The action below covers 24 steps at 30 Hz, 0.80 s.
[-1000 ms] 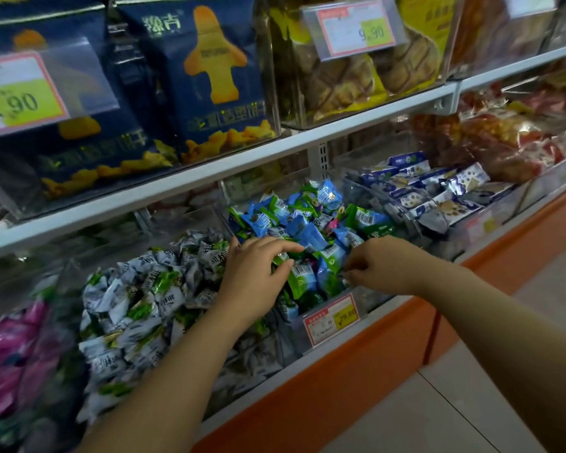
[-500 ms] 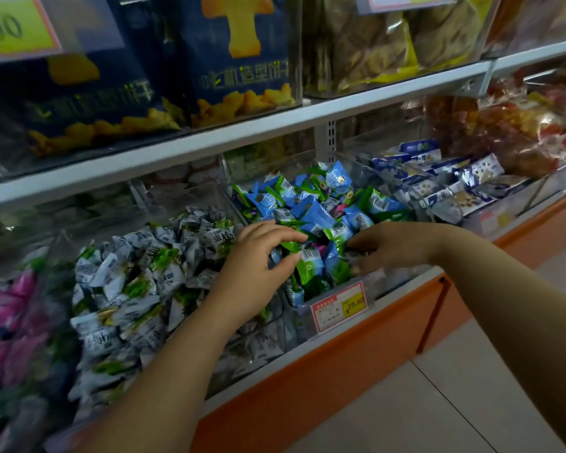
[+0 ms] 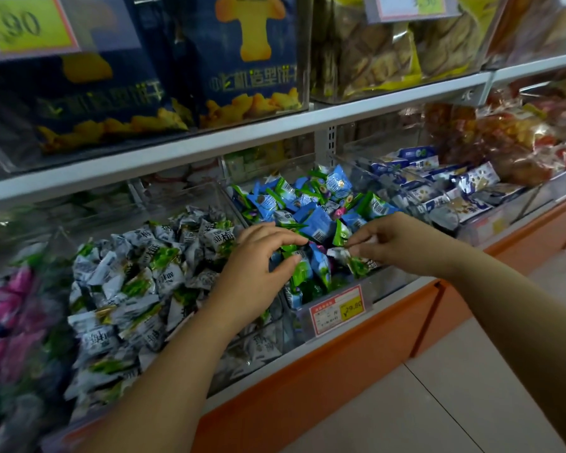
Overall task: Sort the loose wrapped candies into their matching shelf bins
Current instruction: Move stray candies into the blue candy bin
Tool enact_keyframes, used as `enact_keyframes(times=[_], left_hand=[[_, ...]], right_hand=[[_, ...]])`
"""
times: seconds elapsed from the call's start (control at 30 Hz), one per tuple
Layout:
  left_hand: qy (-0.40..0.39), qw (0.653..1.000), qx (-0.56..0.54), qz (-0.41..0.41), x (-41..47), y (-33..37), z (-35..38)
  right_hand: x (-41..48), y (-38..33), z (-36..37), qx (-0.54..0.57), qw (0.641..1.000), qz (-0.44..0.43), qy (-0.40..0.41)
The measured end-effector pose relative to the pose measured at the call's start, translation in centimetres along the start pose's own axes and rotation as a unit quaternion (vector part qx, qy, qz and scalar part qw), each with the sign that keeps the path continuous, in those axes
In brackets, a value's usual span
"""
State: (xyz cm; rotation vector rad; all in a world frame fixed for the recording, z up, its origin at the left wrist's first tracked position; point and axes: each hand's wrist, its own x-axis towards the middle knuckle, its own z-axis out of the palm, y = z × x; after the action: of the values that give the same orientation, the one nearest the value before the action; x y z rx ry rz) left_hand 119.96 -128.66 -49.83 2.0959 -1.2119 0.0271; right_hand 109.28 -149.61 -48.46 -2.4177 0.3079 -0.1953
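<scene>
a silver-and-green wrapped candy [image 3: 348, 258] is pinched between thumb and forefinger of the right hand [image 3: 396, 243], above the front of the clear bin [image 3: 389, 282] of blue and green candies [image 3: 317, 220]; the left hand [image 3: 258, 269] is arched over that pile, though whether anything is gripped cannot be told; matching silver-green candies [image 3: 138, 276] are heaped in the next bin to the left.

The upper shelf [image 3: 209, 148] carries dark blue snack bags [image 3: 249, 70] printed with yellow shapes, beside yellowish packs [image 3: 373, 60] of what may be biscuits. A yellow price tag [image 3: 23, 24] hangs at top left. Below run an orange base panel [image 3: 324, 380] and a pale tiled floor [image 3: 438, 403].
</scene>
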Motion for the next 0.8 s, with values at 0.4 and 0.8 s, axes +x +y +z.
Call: enact_keyframes(times=[0.4,0.8], left_hand=[[0.094,0.987,-0.126,-0.039,-1.4,1.7,-2.7],[0.202,0.957,-0.142,-0.15,-5.9,-2.9,-8.9]], right_hand=[[-0.7,-6.4,1.5,0.139,0.979,-0.069,0.13],[2.7,-14.1,10.2,-0.091,0.972,-0.177,0.124]])
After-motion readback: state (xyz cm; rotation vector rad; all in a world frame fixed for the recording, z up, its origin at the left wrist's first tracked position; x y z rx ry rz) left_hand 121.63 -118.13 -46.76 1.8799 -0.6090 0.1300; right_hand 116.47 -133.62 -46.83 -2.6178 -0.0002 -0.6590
